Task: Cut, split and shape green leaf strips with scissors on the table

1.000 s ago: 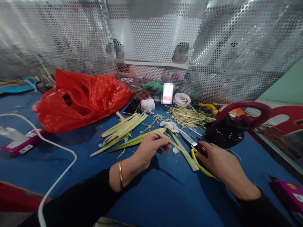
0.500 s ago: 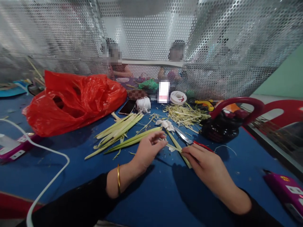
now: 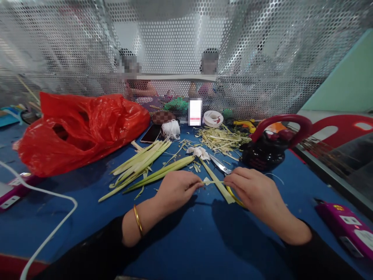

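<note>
Between my two hands runs a thin pale-green plant strip [image 3: 215, 182], stretched almost level above the table. My left hand [image 3: 176, 190] is closed, with thumb and fingertips pinching its left end. The right end is pinched in my right hand [image 3: 258, 190], also closed. Below the strip a broader pale leaf piece [image 3: 225, 192] lies slanting on the table. A yellow curved band [image 3: 236, 197] shows under my right fingers; what it belongs to is unclear. Scissors [image 3: 220, 165] lie just beyond that hand, their handles hidden. Long green leaves [image 3: 159, 174] lie beyond my left hand.
On the blue table [image 3: 180, 241] are a pale stalk bundle [image 3: 138, 161], red plastic bag [image 3: 87, 128], white string ball [image 3: 171, 129], ribbon spool [image 3: 213, 118], shredded trimmings [image 3: 223, 139], white scraps [image 3: 198, 153], dark kettle-shaped pot [image 3: 264, 153] and purple power strip [image 3: 345, 223]. A perforated metal screen [image 3: 175, 39] stands behind.
My left hand has closed from loosely spread fingers onto the strip's left end. My right hand still grips the other end. The whole view has shifted slightly.
</note>
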A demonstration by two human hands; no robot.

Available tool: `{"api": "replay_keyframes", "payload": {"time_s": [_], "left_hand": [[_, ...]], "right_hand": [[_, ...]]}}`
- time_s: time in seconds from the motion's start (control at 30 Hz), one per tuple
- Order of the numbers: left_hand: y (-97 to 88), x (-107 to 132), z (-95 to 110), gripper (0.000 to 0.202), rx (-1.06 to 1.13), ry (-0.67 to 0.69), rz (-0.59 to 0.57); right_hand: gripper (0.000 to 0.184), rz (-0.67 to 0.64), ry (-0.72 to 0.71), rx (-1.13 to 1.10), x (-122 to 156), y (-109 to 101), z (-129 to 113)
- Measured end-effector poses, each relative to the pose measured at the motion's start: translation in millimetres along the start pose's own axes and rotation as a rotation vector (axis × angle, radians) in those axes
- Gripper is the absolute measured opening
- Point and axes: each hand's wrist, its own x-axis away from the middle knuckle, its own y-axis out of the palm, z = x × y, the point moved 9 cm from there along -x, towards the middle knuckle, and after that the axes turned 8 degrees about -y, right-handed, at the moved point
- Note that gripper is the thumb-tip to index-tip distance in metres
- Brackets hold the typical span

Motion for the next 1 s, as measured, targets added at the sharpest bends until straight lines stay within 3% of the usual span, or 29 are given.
{"api": "replay_keyframes", "payload": {"time_s": [0.17, 0.23, 0.37, 0.43, 0.6, 0.67, 0.73, 0.83, 0.93, 1.0], "left_hand": [[6.2, 0.1, -4.3, 0.022, 0.148, -0.086, -0.041], [7.0, -0.3, -4.7, 0.023, 0.201, -0.095, -0.068], [-10.5, -5.4, -23.0, 0.027, 0.366, -0.241, 0.028], [-15.3, -6.4, -36.8, 0.024, 0.488, -0.358, 0.076], [2.1, -3.1, -57.7, 0.022, 0.876, -0.569, 0.078], [12.4, -0.4, -61.5, 0.022, 1.007, -0.632, 0.065], [19.3, 3.2, -64.7, 0.019, 1.098, -0.699, 0.072], [21.7, 5.7, -64.4, 0.025, 1.152, -0.741, 0.092], [22.9, 6.3, -62.2, 0.037, 1.141, -0.760, 0.088], [26.4, 7.2, -62.1, 0.044, 1.110, -0.781, 0.059]], "right_hand": [[0.036, -0.019, -0.022, -0.050, -2.7, 5.5, -7.0], [0.033, -0.022, 0.025, -0.059, -1.2, 5.9, 1.5], [0.025, 0.170, 0.329, -0.012, 13.0, -13.7, 48.4], [0.024, 0.221, 0.424, -0.017, 18.3, -15.5, 59.7], [0.020, -0.130, 0.291, -0.070, 5.7, 34.7, 24.1], [0.014, -0.178, 0.261, -0.018, 4.1, 44.9, 12.5], [0.012, -0.186, 0.325, -0.061, 6.9, 49.5, 15.8], [0.014, -0.150, 0.512, -0.351, 15.4, 50.5, 35.4], [0.019, -0.069, 0.732, -0.850, 23.5, 50.3, 49.1], [0.025, -0.061, 0.848, -1.220, 25.5, 53.2, 43.9]]}}
